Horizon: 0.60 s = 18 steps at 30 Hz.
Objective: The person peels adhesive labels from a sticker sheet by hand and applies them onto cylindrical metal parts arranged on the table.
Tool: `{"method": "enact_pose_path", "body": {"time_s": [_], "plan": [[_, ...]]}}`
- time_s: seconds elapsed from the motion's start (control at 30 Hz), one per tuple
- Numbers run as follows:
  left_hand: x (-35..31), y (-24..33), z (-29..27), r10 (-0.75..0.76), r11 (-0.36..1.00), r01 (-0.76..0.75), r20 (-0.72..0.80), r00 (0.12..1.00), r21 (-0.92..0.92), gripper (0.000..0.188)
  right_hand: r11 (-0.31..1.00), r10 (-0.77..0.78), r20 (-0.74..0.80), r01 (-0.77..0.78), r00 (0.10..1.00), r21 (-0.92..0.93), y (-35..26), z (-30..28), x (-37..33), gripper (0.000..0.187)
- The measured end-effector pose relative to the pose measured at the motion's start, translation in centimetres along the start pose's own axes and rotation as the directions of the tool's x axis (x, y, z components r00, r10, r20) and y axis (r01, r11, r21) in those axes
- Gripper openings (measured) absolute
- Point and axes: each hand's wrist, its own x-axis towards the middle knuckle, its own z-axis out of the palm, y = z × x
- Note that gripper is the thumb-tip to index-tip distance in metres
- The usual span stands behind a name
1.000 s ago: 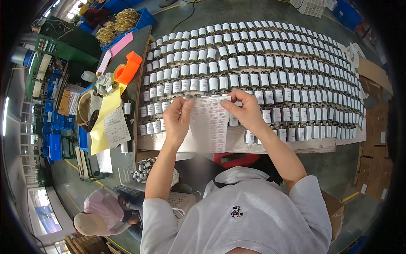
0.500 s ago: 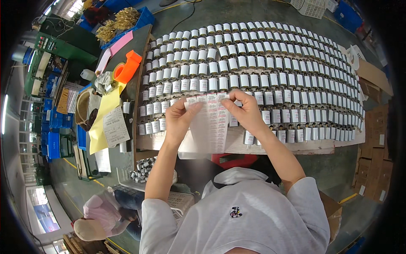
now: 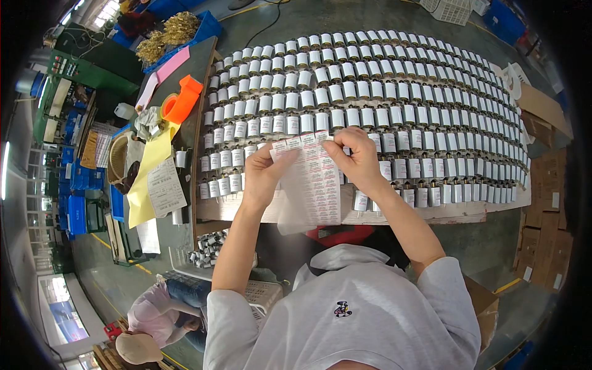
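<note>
A sheet of small white stickers with red print (image 3: 320, 191) hangs between my hands, its backing partly translucent at the lower left. My left hand (image 3: 265, 172) pinches the upper left of the sheet between thumb and fingers. At the sheet's upper right corner, my right hand (image 3: 357, 161) has thumb and forefinger closed on its edge. Behind and around the hands stand long rows of small white-wrapped metal cylinders (image 3: 376, 117) on a pale board (image 3: 351, 214). Some cylinders in the near rows carry red-printed stickers; those in the far rows look plain white.
Left of the board, a bench holds an orange tape dispenser (image 3: 184, 102), yellow paper (image 3: 143, 200) and a printed sheet (image 3: 166, 188). Below it, a crate (image 3: 185, 262) contains loose cylinders. A person in a cap (image 3: 139, 348) is at the lower left. Cardboard boxes (image 3: 542, 216) stand right.
The sticker sheet has tilted, its lower end swinging slightly right and showing more printed stickers. Both hands stay on its upper edge. The person at the lower left has shifted a little.
</note>
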Motion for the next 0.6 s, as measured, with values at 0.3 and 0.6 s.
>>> {"method": "enact_pose_path", "body": {"time_s": [0.3, 0.6], "plan": [[0.5, -0.4, 0.0, 0.022, 0.998, -0.02, -0.037, 0.999, 0.052, 0.011, 0.907, 0.255, 0.064, -0.261, 0.965, 0.329, 0.2, 0.3, 0.7, 0.006], [0.8, -1.1, -0.3, 0.035, 0.993, -0.03, -0.046, 0.998, 0.114, 0.013, 0.865, 0.328, 0.029, -0.312, 0.944, 0.392, -0.5, 0.7, 1.7, 0.018]]}}
